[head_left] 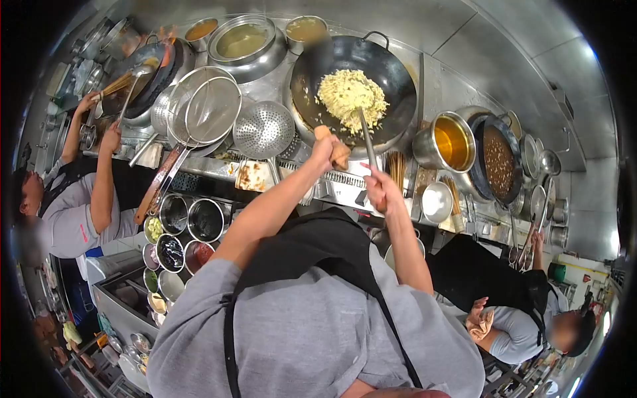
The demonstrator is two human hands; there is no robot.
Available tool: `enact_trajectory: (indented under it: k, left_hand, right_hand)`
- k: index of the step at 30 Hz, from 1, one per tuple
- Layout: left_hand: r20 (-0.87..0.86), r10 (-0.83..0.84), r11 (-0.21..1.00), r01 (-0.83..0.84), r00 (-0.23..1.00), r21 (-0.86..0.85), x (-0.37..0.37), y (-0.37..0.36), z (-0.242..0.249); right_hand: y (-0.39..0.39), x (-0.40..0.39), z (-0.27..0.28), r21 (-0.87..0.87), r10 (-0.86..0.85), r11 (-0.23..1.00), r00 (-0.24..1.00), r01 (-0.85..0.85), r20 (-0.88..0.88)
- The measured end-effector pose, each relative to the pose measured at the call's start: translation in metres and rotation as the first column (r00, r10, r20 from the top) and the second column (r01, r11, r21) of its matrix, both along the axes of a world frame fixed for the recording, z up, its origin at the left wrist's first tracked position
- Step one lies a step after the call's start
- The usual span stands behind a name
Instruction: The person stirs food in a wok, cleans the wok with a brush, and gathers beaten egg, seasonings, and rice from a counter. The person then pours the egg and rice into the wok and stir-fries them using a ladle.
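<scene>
A black wok (396, 109) sits on the range in front of me, with a mound of fried rice (352, 96) flecked with green. My left hand (323, 152) is closed on a folded brown cloth (340, 156) right at the wok's near rim. In my right hand (383, 190) is the handle of a long metal wok utensil (367, 136), held with the index finger stretched along it. The utensil's head is hidden in the rice. Close to that hand stands a bamboo wok brush (396, 167).
To the left lie a perforated skimmer (264, 129) and a round mesh strainer (204, 106), near a pot of pale liquid (242, 41). On the right are a pot of amber oil (455, 142) and a pan of brown sauce (499, 159). Co-workers (79, 212) stand on both sides.
</scene>
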State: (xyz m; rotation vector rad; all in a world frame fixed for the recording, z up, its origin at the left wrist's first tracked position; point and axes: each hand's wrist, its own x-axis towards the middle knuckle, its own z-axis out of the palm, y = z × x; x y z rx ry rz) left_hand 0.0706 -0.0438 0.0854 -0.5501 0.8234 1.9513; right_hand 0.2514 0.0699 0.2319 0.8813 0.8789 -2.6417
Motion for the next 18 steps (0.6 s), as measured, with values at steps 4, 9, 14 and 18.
enact_trajectory:
  k: [4, 9, 14, 18]
  left_hand:
    - [-0.013, -0.109, 0.987, 0.106, 0.994, -0.117, -0.017, 0.012, 0.013]
    - [-0.039, -0.272, 0.962, 0.273, 0.961, 0.024, -0.017, -0.027, 0.018]
    - [-0.193, -0.277, 0.935, 0.310, 0.941, 0.172, 0.032, -0.086, 0.082]
    - [-0.469, -0.221, 0.966, 0.259, 0.855, 0.015, 0.076, -0.090, 0.091]
  right_hand:
    - [0.011, -0.026, 0.057, 0.306, 0.022, 0.952, 0.999, -0.031, 0.032]
    - [0.015, -0.004, 0.044, 0.890, 0.123, 0.287, 0.935, -0.355, 0.333]
    - [-0.004, -0.008, -0.019, 0.771, 0.028, -0.327, 0.810, -0.546, 0.586]
    - [-0.044, -0.003, 0.004, 0.849, 0.073, -0.520, 0.986, -0.093, 0.153]
